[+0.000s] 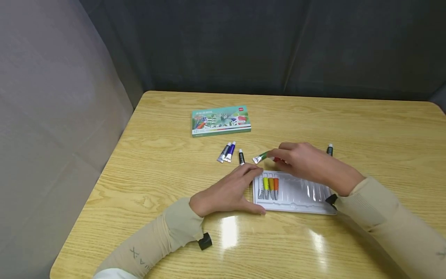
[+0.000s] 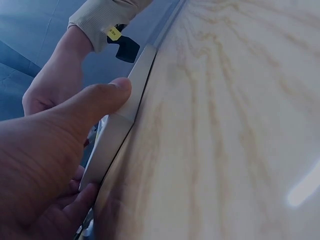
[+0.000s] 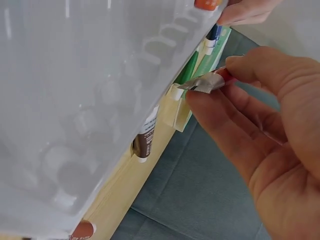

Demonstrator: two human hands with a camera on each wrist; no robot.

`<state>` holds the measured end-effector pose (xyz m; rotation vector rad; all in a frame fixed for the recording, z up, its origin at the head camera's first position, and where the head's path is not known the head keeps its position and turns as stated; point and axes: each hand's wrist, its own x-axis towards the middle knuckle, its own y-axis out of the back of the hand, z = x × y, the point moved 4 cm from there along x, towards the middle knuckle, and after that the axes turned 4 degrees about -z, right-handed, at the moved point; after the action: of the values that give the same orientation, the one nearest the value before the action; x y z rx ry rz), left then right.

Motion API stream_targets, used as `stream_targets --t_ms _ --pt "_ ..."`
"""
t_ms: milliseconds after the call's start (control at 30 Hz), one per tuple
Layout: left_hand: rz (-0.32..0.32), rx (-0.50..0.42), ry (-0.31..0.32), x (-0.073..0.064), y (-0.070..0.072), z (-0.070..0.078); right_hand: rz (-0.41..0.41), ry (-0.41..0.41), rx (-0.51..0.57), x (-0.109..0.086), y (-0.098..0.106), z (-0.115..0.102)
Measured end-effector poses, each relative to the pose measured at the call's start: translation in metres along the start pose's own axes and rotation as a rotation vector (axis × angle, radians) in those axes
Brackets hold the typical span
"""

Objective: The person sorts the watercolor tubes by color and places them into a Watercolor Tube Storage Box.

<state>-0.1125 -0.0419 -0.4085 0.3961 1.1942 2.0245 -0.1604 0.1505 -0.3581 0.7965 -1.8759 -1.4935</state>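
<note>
My left hand (image 1: pixel 230 192) grips the left end of a white plastic tray (image 1: pixel 296 193), its thumb on the near edge and its fingers at the far corner. At that end lie a silvery-white tube, a yellow paint tube (image 1: pixel 266 188), an ochre tube (image 1: pixel 271 188) and an orange tube (image 1: pixel 276 188), side by side in the slots. Just beyond the tray's far edge, my right hand (image 1: pixel 303 161) pinches a red paint tube (image 3: pixel 227 76) by its flat silver end. A green paint tube (image 1: pixel 260 157) lies on the table beside those fingertips, partly hidden in the head view.
A black tube (image 1: pixel 241 155) lies near my left fingers. Farther left are a purple tube (image 1: pixel 230 151) and a dark tube (image 1: pixel 224 152). Another dark tube (image 1: pixel 330 149) lies behind my right wrist. The printed paint box (image 1: pixel 221 123) rests farther back on the wooden table (image 1: pixel 156 162).
</note>
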Motion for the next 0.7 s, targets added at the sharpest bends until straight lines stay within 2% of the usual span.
stream_targets --t_ms 433,700 --pt "-0.001 0.003 0.000 0.000 0.000 0.000 -0.064 -0.129 0.140 -0.010 0.006 -0.010" --pt "-0.002 -0.002 0.005 0.001 0.000 -0.001 -0.049 -0.187 0.183 -0.016 0.007 -0.012"
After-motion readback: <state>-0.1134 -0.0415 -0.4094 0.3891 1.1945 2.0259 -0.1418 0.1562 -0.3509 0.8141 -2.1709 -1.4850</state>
